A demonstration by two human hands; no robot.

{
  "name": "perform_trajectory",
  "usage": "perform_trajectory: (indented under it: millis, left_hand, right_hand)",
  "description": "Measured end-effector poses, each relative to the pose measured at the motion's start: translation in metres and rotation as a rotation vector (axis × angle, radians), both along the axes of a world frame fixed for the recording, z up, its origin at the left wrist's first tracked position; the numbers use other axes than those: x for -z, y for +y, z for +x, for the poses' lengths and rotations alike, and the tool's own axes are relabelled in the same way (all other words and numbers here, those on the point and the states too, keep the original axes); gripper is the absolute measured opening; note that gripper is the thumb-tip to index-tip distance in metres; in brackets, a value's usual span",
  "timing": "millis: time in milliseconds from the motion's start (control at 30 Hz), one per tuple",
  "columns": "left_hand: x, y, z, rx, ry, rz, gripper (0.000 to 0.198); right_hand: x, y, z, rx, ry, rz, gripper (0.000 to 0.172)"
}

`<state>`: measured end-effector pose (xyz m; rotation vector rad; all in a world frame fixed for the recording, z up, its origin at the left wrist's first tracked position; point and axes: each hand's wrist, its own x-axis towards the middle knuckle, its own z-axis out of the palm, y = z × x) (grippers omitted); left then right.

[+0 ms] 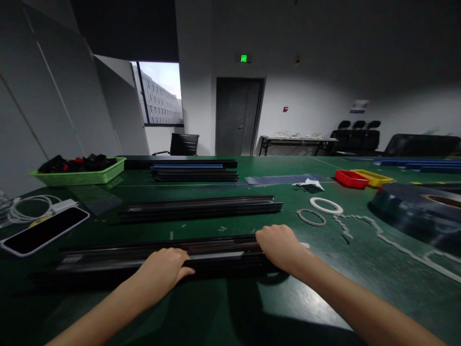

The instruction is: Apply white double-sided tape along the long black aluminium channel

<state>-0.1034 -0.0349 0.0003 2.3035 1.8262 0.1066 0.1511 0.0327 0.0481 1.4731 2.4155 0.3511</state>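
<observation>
A long black channel-shaped profile (pixel 223 263) lies across the near part of the green table, with a pale strip along part of it. My left hand (pixel 163 269) is closed over its middle, fingers over the top and the thumb along the near side. Near its right end, my right hand (pixel 279 245) is closed around it, and the fingertips are hidden. Just beyond it rests a second set of black profiles (pixel 201 209), parallel to the first and touched by neither hand.
Farther back lie more black profiles (pixel 196 176). A green basket (pixel 77 179) of dark parts and a phone (pixel 46 230) are at left. Tape rings (pixel 311 217), a red tray (pixel 351 179), a yellow tray (pixel 376 178) and a large film roll (pixel 406 211) are at right.
</observation>
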Motion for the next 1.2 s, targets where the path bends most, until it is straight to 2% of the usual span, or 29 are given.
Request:
perform_trajectory:
  millis: [133,333,567,700,900,1200]
  left_hand:
    - [-0.001,0.000,-0.013,-0.059,-0.024,-0.090,0.031]
    - [-0.003,-0.001,-0.026,-0.018,-0.049,-0.088,0.029]
    - [0.007,0.000,-0.017,-0.050,0.099,0.053,0.045]
    - [0.011,0.000,-0.012,-0.060,0.160,0.068,0.051]
    - [0.006,-0.003,-0.005,-0.071,0.220,0.051,0.053]
    - [0.003,-0.004,-0.004,-0.058,0.195,0.061,0.052]
  right_hand:
    - [0.001,0.001,0.000,-0.008,0.009,-0.003,0.028]
    - [0.003,0.001,-0.001,-0.020,0.005,0.014,0.027]
    - [0.005,0.001,-0.003,-0.026,-0.004,0.012,0.025]
    - [0.007,0.002,-0.001,-0.025,-0.003,0.012,0.024]
    - [0.007,0.002,0.000,-0.041,0.007,0.020,0.023]
    - [0.008,0.002,-0.002,-0.039,0.004,0.028,0.024]
